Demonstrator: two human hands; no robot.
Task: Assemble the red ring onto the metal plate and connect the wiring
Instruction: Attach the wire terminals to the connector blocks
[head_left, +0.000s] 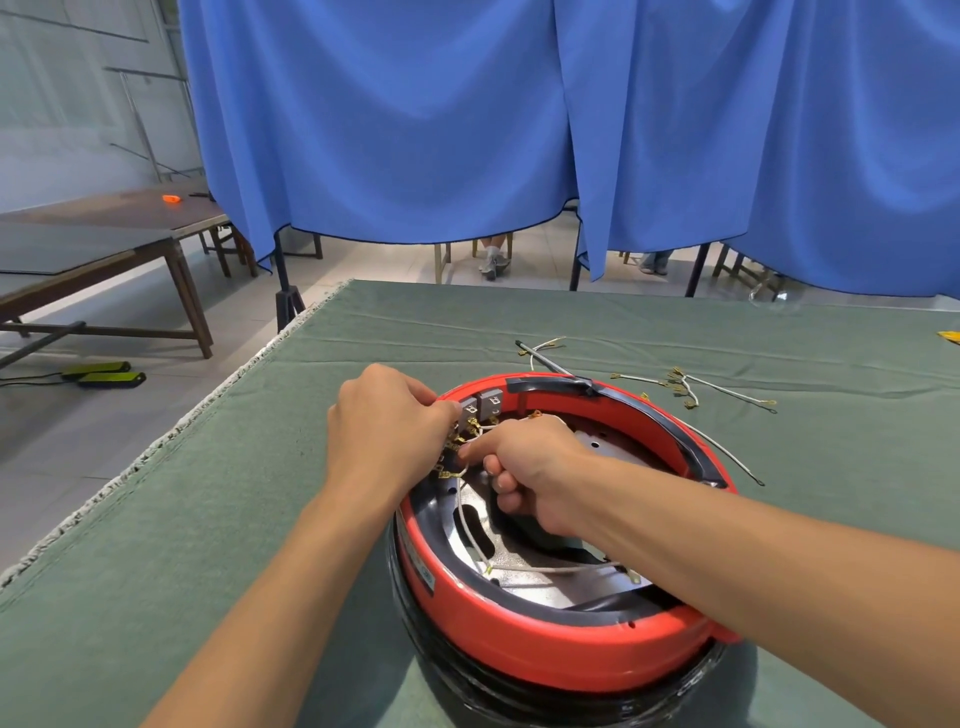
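The red ring (550, 654) is sitting on top of a black round housing (519, 696) w/ the metal plate (550, 577) showing inside it, so ring fitting looks done and the wiring step is what's underway. Everything is resting on a green cloth-covered table (208, 519), prob. to keep small parts from sliding. The left hand (384, 431) is reaching over the ring's far-left rim, fingers curled in toward the grey terminal blocks (480, 405); it seems to be steadying or pinching sth there, but the fingertips are hidden, so I can't tell exactly what. The right hand (535, 478) is working inside the ring, thumb and forefinger pinching a white wire (467, 525) near its brass terminal, other fingers curled under, likely lining the connector up w/ a tab at the block cluster (457, 452). Hands are nearly touching, which makes sense: one braces, the other pushes. The wire is looping down across the plate toward the near side. Spare white leads w/ brass ends (680, 387) are lying on the cloth beyond the ring, within reach, and a thin dark rod-like tool (543, 358) is lying beside them. One more wire (727, 452) is trailing out over the ring's right rim, apparently unconnected at that end. Judging by these, several connections are still to do.
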